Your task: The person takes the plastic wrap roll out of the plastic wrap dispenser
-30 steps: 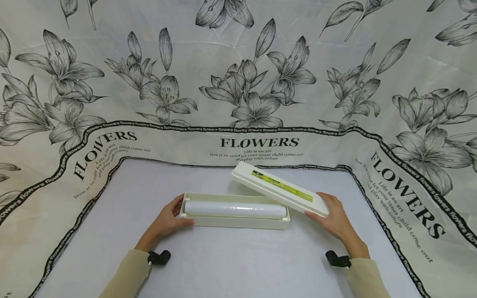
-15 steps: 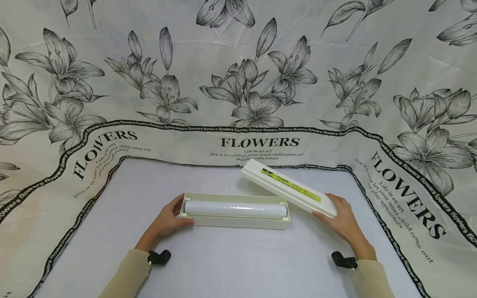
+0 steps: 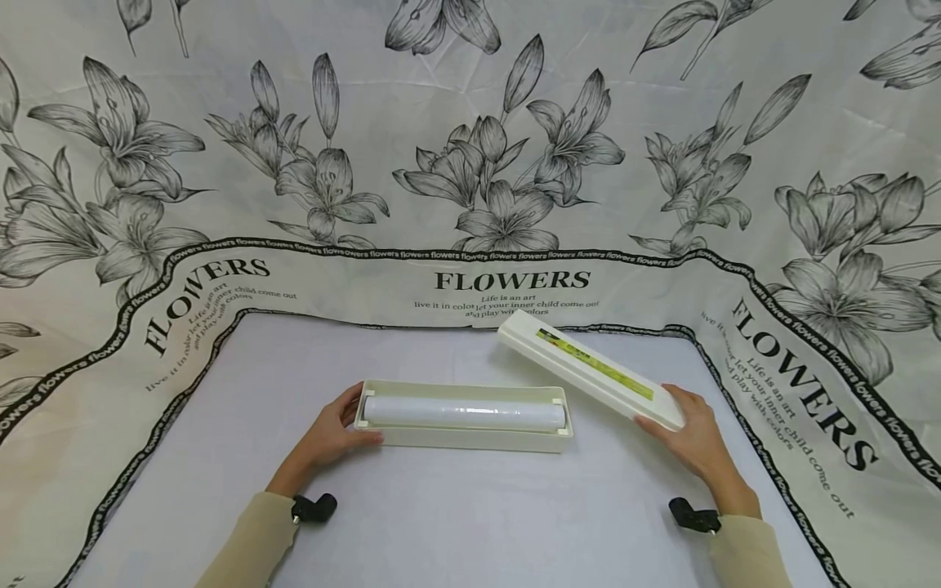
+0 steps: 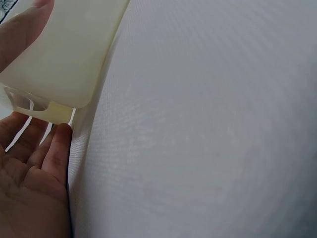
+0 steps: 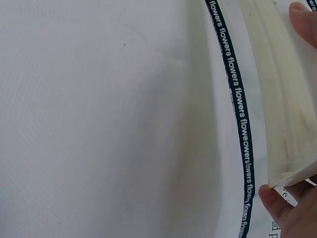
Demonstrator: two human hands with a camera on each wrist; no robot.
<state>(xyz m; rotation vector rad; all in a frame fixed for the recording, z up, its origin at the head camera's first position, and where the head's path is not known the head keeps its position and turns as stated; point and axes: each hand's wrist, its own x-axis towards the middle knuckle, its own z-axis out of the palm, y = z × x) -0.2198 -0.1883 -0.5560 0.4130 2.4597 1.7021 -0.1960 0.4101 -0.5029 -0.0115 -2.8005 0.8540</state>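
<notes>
A long cream plastic box [image 3: 470, 439] sits lidless on the table. Inside lies a white, shiny roll [image 3: 463, 412] that looks like cling film. My left hand [image 3: 334, 431] holds the box's left end, thumb at the front and fingers round the end; the left wrist view shows its fingers [image 4: 57, 153] against the box's end wall. To the right, my right hand [image 3: 694, 437] grips the near end of the cream lid [image 3: 588, 371], which bears a yellow-green label. The lid is raised and slanted, apart from the box. The right wrist view shows the lid's underside [image 5: 280, 84].
A white cloth [image 3: 470, 523] covers the table. Behind and along both sides stands a fabric backdrop [image 3: 338, 282] with flower prints and lettering. The lid's far end overlaps its lower border in the head view. A black wrist camera [image 3: 316, 508] sits on the left sleeve, another on the right.
My right hand has carried the lid to the right, away from over the box's right end, uncovering that end. The left hand and the box have stayed in place.
</notes>
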